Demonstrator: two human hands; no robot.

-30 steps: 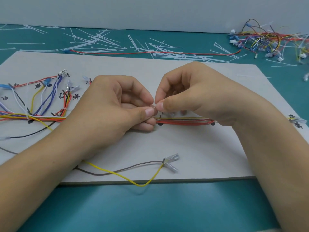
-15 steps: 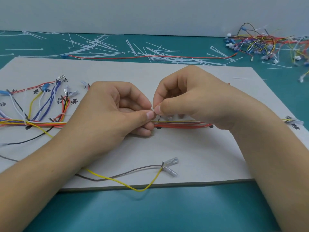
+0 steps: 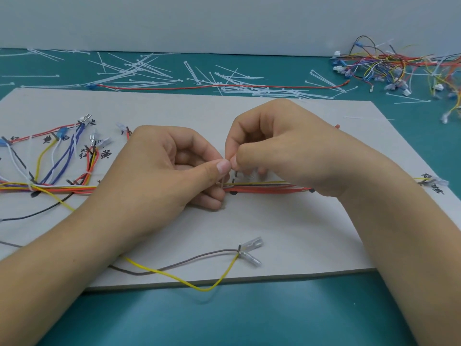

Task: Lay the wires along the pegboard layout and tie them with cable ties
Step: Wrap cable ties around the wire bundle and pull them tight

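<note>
Both hands meet above the middle of the layout board [image 3: 274,233]. The left hand [image 3: 159,176] and the right hand [image 3: 282,151] each have their fingers [image 3: 249,158] curled, pinching a thin white cable tie [image 3: 225,171] that appears to loop round the wire bundle [image 3: 262,187]. The bundle lies along the board's marked line, passing under both hands.

The tie's tip and head are too small to tell apart, so whether it is threaded is unclear. If the tip misses the head, the loop will likely spring open. Pulling upward while tightening may lift the wires off their line, or leave a strand outside the loop. The loose yellow wire [image 3: 174,278] overhangs the board's near edge onto the desk [image 3: 224,315], where a forearm could snag it.
</note>
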